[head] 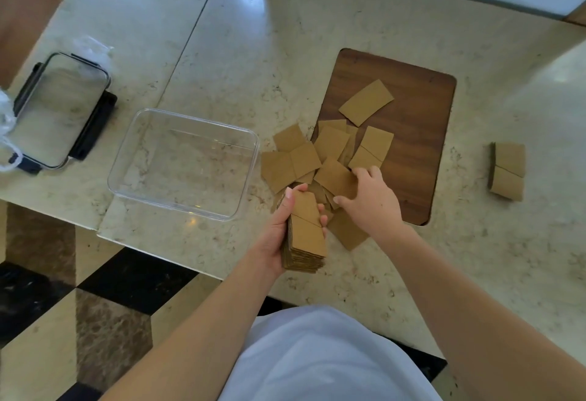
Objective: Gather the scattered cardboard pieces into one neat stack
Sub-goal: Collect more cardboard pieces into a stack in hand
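My left hand (279,229) grips a thick stack of brown cardboard pieces (306,238) just above the marble table's front edge. My right hand (369,199) lies palm down on the loose pile, its fingers on one scattered cardboard piece (334,178); whether it grips that piece is unclear. Several more loose pieces (296,154) fan out across the table and onto the wooden board (418,146). One single piece (366,102) lies apart, farther back on the board. A small separate stack (507,170) sits on the table at the right.
An empty clear plastic container (184,162) stands left of the pile. Its lid with black clips (61,108) lies farther left beside a clear plastic bag (6,127). The table edge (158,251) runs diagonally, with tiled floor below.
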Tool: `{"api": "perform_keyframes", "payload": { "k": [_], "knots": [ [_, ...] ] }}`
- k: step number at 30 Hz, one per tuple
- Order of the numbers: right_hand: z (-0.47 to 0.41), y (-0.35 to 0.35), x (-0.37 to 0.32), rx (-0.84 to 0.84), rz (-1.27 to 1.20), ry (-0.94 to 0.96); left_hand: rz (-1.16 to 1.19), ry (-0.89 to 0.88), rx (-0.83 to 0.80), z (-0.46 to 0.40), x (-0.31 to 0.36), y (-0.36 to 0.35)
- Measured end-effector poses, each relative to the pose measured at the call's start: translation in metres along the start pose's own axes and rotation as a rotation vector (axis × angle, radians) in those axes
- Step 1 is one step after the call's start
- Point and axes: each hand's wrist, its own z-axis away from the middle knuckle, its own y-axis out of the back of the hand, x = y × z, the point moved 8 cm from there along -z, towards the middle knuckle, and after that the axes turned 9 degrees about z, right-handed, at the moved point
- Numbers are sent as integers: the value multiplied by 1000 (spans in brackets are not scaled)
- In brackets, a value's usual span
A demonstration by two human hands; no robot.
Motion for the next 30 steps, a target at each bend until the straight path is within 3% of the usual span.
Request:
{"api": "perform_keyframes", "payload": {
  "k": [4,7,10,14,16,23,27,30],
  "knots": [
    [-4,10,-6,56,94,44,0,-10,-12,-1,3,1],
    [4,22,-5,83,6,32,-1,-17,2,-2,4,2],
    [12,24,3,-26,-335,-44,-9,-19,35,-3,6,4],
    [40,-2,0,-415,-894,-147,-40,-26,38,-2,6,-1],
    [53,-7,-7,-466,-1047,-116,-132,-44,42,-2,6,-3],
    [78,-24,-21,-481,-971,-213,-226,-27,57,1,-1,-9],
    [79,-24,-26,-514,-969,-146,-192,-35,88,3,-2,-4],
    [74,-15,-19,-421,-983,-143,-199,-27,89,6,-4,-3]
  ]
}}
